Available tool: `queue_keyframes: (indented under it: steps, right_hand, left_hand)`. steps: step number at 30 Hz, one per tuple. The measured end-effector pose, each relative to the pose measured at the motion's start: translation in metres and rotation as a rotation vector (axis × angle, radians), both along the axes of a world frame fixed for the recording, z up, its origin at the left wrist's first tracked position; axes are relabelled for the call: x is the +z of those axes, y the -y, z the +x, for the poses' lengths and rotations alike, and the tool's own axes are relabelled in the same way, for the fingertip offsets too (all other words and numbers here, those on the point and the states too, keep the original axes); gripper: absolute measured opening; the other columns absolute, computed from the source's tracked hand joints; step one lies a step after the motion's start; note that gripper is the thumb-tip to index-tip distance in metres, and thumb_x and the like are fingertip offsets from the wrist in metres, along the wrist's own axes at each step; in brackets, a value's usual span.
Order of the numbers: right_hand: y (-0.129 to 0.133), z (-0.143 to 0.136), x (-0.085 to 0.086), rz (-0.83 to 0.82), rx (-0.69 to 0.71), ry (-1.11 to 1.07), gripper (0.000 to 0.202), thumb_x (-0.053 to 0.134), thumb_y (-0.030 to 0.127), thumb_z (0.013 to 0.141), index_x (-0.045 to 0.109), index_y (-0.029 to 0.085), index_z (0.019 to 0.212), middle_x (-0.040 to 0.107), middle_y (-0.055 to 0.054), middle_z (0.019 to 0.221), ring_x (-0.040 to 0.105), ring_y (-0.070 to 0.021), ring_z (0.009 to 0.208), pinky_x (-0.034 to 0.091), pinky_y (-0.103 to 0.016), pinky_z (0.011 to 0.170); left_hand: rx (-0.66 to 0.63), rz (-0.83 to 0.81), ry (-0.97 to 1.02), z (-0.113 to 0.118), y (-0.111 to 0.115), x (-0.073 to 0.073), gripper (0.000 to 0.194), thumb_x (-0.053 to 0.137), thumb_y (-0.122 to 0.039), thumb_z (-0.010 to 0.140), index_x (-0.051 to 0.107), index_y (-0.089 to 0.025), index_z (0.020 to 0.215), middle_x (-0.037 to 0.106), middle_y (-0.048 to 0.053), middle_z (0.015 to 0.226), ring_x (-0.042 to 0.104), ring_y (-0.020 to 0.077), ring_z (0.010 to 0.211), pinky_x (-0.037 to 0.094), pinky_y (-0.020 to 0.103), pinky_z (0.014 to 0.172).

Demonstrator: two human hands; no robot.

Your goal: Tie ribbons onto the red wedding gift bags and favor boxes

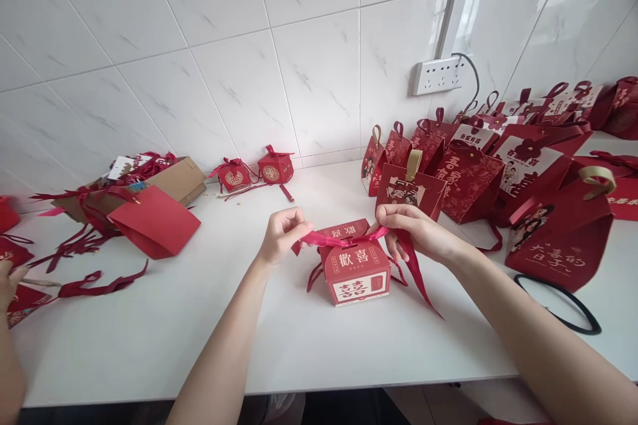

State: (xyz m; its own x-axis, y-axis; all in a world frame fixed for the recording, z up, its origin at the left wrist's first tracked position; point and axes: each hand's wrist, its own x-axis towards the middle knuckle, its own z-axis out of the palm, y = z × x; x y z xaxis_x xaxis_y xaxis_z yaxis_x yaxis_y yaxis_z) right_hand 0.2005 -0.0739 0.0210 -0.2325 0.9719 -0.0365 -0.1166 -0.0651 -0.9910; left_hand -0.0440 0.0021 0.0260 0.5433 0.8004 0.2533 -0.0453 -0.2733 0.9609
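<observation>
A red and white gift box [355, 272] with Chinese characters stands on the white table, with red cord loops at its sides. Across its top runs a dark pink ribbon [323, 239], stretched between my two hands. My left hand [285, 235] pinches one end of it, left of the box. On the other side, my right hand [416, 229] grips the ribbon with thumb and fingers, and a long tail hangs down to the table. Whether the ribbon is knotted at the middle is hard to make out.
Many red gift boxes [471, 182] crowd the right side. A black ring-shaped band [561, 302] lies near my right forearm. At left, a cardboard box [182, 179] holds ribbons beside a red box [157, 222]. Another person's hand [14, 282] shows at the left edge.
</observation>
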Motion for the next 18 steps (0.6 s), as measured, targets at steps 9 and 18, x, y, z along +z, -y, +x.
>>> queue_keyframes:
  steps: [9,18]
  right_hand:
    - [0.000,0.005,-0.007,0.072,0.125,0.006,0.020,0.058,0.029,0.078,0.048,0.019,0.064,0.052,0.004,0.045,0.038,-0.0057,0.030,0.020,-0.020,0.035]
    - [0.001,0.011,0.006,-0.071,0.048,0.113,0.033,0.064,0.033,0.074,0.037,0.020,0.061,0.018,0.011,0.048,0.012,-0.0021,0.040,0.005,-0.019,0.037]
  left_hand:
    - [-0.116,-0.071,-0.156,-0.002,0.001,0.003,0.039,0.067,-0.033,0.066,0.034,-0.019,0.050,0.043,-0.004,0.043,0.042,0.0070,0.039,0.029,0.022,0.042]
    - [-0.254,-0.136,-0.372,-0.014,-0.008,0.006,0.039,0.067,-0.038,0.070,0.038,-0.018,0.052,0.049,-0.001,0.046,0.042,0.0083,0.045,0.031,0.022,0.045]
